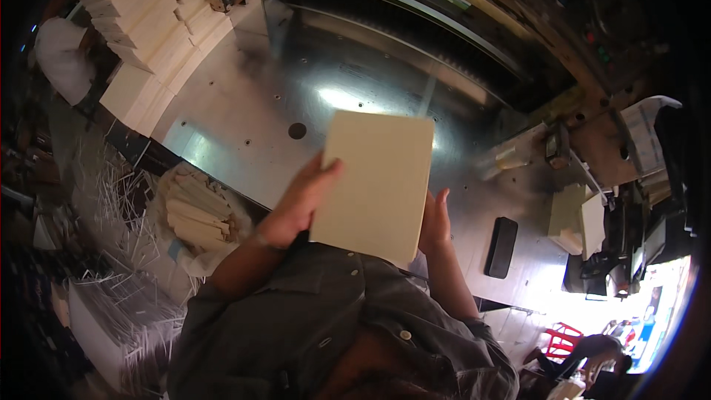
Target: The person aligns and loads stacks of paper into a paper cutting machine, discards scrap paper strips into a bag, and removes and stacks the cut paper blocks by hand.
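A rectangular stack of cream paper (376,181) is held up in front of my body, above the near edge of a metal table. My left hand (305,196) grips its left side, the thumb over the front face and the fingers mostly hidden behind. At the right side, my right hand (435,226) presses against the edge of the stack. Its thumb points up, away from the paper, while its other fingers are hidden behind the stack.
The shiny metal table (285,96) has small holes. Tall paper stacks (148,22) stand at its far left. A black phone-like slab (501,247) and small cream stacks (569,218) lie right. Paper strips (126,200) heap at left. A person (65,55) is far left.
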Tool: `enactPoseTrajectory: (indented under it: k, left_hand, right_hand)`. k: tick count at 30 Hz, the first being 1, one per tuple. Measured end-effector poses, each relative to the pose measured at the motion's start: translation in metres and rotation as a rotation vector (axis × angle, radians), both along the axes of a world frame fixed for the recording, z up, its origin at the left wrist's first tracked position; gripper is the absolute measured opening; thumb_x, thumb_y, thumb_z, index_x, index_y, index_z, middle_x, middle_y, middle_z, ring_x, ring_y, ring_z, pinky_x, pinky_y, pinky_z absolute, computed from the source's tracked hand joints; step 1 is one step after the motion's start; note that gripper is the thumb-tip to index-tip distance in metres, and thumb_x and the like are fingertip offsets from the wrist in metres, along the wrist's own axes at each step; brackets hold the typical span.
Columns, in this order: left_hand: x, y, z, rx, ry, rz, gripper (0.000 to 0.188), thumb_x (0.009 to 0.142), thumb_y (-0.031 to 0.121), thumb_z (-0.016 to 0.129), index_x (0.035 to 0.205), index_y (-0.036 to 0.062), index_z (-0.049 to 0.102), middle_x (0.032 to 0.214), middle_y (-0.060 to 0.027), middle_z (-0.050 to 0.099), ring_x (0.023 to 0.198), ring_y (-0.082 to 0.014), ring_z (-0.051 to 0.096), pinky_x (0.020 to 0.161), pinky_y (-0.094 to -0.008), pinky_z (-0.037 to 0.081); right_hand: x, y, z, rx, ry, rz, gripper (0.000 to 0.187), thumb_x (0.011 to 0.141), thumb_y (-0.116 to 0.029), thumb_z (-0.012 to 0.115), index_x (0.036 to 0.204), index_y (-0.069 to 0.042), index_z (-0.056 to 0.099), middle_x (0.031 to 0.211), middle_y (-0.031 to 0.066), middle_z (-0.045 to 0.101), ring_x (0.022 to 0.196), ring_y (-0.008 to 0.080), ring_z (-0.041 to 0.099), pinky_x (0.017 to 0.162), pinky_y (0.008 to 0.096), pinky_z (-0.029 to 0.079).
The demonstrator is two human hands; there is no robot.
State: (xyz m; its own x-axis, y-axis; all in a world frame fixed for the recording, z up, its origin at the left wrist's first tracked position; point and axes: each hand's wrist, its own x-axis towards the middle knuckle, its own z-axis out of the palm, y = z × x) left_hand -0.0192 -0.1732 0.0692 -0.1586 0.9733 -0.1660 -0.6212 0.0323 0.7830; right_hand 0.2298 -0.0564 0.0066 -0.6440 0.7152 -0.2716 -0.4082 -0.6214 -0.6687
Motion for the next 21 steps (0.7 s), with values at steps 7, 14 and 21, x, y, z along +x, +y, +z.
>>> enactPoseTrajectory:
  k: [7,14,21]
  left_hand:
    - [-0.002,0.006,-0.060,-0.044,0.390,0.016,0.076,0.096,0.023,0.071,0.157,0.0006,0.031,0.147,-0.0200,0.050,0.128,-0.0259,0.057,0.106,-0.0398,0.048]
    - [-0.050,-0.038,0.006,0.368,1.109,0.466,0.117,0.078,0.021,0.088,0.164,0.0044,0.010,0.164,-0.0223,0.026,0.153,-0.0381,0.026,0.123,-0.0468,0.026]
    - [-0.050,-0.050,-0.069,0.192,0.875,0.049,0.093,0.083,0.011,0.083,0.159,0.0009,0.030,0.154,-0.0178,0.044,0.145,-0.0274,0.042,0.119,-0.0377,0.033]
  right_hand:
    - [-0.009,0.014,0.029,0.463,-0.440,0.115,0.062,0.085,-0.005,0.072,0.142,0.003,0.049,0.129,0.0148,0.062,0.119,0.0254,0.060,0.102,0.0377,0.048]
    - [-0.063,0.001,0.187,1.371,-0.724,0.430,0.085,0.074,-0.007,0.080,0.151,-0.003,0.044,0.122,0.0165,0.068,0.109,0.0293,0.069,0.095,0.0371,0.054]
    - [-0.094,-0.011,0.164,2.031,-0.914,0.675,0.105,0.066,-0.009,0.087,0.157,-0.009,0.037,0.120,0.0174,0.065,0.108,0.0366,0.067,0.088,0.0420,0.057]
